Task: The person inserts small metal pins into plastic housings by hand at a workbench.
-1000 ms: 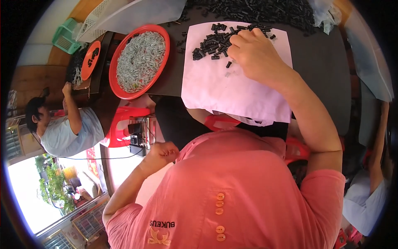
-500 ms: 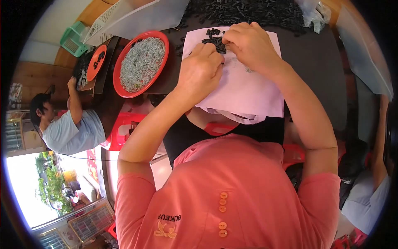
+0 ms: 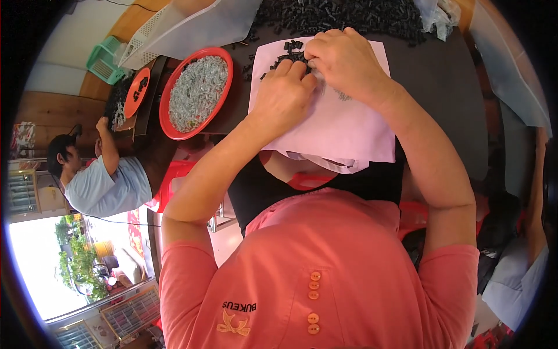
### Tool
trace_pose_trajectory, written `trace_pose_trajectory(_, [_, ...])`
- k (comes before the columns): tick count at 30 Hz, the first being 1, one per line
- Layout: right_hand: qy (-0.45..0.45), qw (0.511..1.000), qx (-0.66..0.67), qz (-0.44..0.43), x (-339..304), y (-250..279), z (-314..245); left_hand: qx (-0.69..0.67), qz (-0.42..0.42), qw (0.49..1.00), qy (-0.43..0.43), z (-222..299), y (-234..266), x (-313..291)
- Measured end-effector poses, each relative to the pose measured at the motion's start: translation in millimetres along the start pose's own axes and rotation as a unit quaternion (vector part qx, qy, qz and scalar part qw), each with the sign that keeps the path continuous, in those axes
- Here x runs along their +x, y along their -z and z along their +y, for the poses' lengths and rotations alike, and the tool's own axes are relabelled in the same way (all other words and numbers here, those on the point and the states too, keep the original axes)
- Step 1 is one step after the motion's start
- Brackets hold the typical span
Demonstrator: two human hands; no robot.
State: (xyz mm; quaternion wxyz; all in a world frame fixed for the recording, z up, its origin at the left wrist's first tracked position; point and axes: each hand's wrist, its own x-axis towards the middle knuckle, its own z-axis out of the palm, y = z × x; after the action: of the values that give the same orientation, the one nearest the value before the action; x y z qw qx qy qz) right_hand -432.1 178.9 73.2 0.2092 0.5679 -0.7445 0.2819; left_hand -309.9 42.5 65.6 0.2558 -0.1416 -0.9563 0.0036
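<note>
A pink sheet [image 3: 343, 131] lies at the table's near edge, with small black cylindrical pieces [image 3: 294, 45] heaped on its far part. My left hand [image 3: 283, 93] rests over the sheet, fingers bent and fingertips pinched beside the black pieces. Close by on its right, my right hand [image 3: 347, 64] is also closed, thumb and fingers pinched together. The fingertips of both hands almost meet. Whatever they hold is too small and too covered to make out. Thin grey pin-like bits [image 3: 343, 95] lie on the sheet below my right hand.
A red basin [image 3: 164, 110] of small clear pieces [image 3: 197, 93] stands left. A large black heap [image 3: 343, 14] covers the table's far side. Translucent bins [image 3: 200, 26] and a plastic bag [image 3: 436, 17] flank it. A person [image 3: 107, 180] sits left, working by an orange plate [image 3: 129, 106].
My left fingertips have come closer to my right hand, and the left fingers have uncurled slightly. The whole view has shifted a little. The person at left has moved an arm slightly.
</note>
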Motion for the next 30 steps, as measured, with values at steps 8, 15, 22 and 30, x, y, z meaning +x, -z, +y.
trace_pose_trajectory(8, [-0.009,1.0,0.018,0.011,1.2,0.5,1.6,-0.001,0.046,0.999,-0.028,1.9,-7.7,2.5])
trace_pose_trajectory(15, [-0.002,1.0,0.016,0.02,1.1,1.7,2.2,-0.044,0.036,0.998,-0.021,-2.0,-5.6,1.8])
trace_pose_trajectory(22, [-0.007,0.999,0.031,0.007,1.7,5.1,-0.6,-0.141,0.02,0.989,0.032,4.2,-4.4,-2.6])
trace_pose_trajectory(30, [-0.006,1.0,0.004,0.015,2.1,5.3,0.8,-0.155,0.035,0.987,0.01,5.3,-8.5,3.7])
